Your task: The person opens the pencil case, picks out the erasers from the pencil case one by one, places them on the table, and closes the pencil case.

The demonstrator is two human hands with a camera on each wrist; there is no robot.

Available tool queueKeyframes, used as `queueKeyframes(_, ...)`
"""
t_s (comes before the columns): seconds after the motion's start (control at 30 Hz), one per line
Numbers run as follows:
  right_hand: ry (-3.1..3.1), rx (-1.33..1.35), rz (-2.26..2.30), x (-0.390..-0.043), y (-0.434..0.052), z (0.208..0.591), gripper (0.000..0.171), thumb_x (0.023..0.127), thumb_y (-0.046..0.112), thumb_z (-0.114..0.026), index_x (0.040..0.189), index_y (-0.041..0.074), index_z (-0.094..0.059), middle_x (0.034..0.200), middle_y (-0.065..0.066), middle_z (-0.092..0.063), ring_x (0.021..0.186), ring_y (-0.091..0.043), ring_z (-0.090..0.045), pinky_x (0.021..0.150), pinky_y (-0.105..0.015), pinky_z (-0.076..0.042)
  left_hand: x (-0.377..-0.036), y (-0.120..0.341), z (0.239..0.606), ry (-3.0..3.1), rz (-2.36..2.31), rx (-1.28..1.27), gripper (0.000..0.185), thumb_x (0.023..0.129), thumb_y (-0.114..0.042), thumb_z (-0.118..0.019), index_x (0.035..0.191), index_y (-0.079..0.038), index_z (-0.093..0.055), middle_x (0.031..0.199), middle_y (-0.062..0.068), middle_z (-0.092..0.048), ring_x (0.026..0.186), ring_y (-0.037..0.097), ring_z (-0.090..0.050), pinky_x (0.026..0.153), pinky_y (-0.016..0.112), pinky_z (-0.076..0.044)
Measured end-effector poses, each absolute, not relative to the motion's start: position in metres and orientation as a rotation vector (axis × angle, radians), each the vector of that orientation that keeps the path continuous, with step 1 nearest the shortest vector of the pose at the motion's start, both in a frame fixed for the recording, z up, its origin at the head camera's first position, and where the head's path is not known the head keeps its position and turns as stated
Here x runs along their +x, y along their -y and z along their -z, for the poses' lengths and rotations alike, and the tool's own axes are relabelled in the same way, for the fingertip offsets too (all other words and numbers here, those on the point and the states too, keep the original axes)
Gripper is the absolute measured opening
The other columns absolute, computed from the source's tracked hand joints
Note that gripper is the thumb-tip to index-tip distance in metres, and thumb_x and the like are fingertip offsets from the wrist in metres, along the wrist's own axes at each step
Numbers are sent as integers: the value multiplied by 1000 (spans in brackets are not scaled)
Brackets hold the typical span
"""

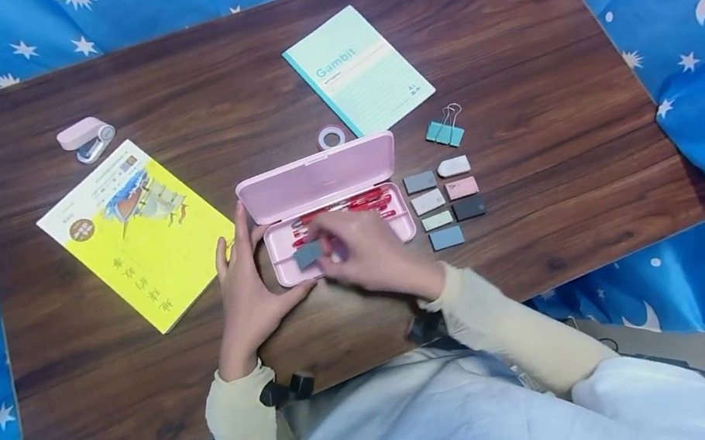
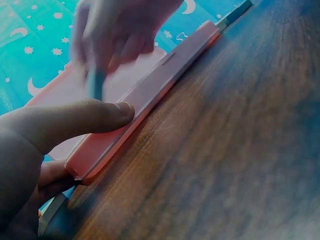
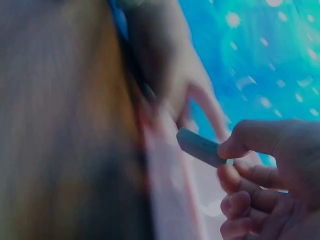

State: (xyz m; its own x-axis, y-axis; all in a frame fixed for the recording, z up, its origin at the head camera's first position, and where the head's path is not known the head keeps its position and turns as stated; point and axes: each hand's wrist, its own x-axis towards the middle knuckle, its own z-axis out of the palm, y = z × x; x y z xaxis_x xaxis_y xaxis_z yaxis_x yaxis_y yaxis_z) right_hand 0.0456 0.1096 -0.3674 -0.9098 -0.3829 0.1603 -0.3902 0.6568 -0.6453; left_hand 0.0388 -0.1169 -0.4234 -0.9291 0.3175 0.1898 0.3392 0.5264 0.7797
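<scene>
From the head camera, the left hand (image 1: 248, 279) rested against the left end of the open pink plastic pencil case (image 1: 331, 208), fingers straight, while the right hand (image 1: 369, 255) pinched a small grey rectangular eraser (image 1: 308, 254) over the tray. The left wrist view showed the left thumb (image 2: 80, 119) pressed flat on the case's rim (image 2: 150, 95). The right wrist view, blurred, showed thumb and forefinger (image 3: 260, 137) pinching the eraser (image 3: 200, 146), the other fingers curled.

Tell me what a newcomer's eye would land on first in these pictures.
The open pink plastic pencil case at the middle of the dark wooden table draws the eye first, red pens lying inside. Over it the right hand pinches a small grey rectangular eraser, while the left hand rests against the case's left end. To the case's right lie two columns of small erasers, and a bright yellow booklet to its left.
</scene>
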Motion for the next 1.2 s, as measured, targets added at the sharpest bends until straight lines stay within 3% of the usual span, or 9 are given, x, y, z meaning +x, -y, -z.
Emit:
queueKeyframes(0.2,2850,495,-1105,61,-206,339,25,77,5,-76,99,6,-66,74,0,-59,66,-14,-54,62,-25,-42,41,122,419,2734,1391,-572,140,62,-37,-96,164,-20,-2,146,4,-57,144,19,-42,124,48,0)
queueKeyframes(0.43,3043,275,-952,96,-285,329,24,78,1,-74,95,13,-65,75,5,-58,63,-9,-49,57,-18,-36,37,130,411,2738,1373,-587,140,62,-34,-97,164,-22,-1,147,5,-57,144,20,-42,124,49,0)
queueKeyframes(0.97,3098,297,-773,89,-290,363,21,82,6,-75,100,10,-66,78,2,-62,62,-13,-51,57,-29,-39,37,142,415,2704,1377,-501,140,61,-30,-97,164,-22,-2,142,8,-60,145,18,-39,123,48,2)
queueKeyframes(1.2,3036,295,-830,78,-290,360,23,83,3,-74,103,8,-65,79,0,-65,61,-13,-52,57,-26,-39,35,143,418,2722,1383,-470,140,63,-31,-97,164,-23,-1,144,7,-59,146,16,-39,123,48,3)
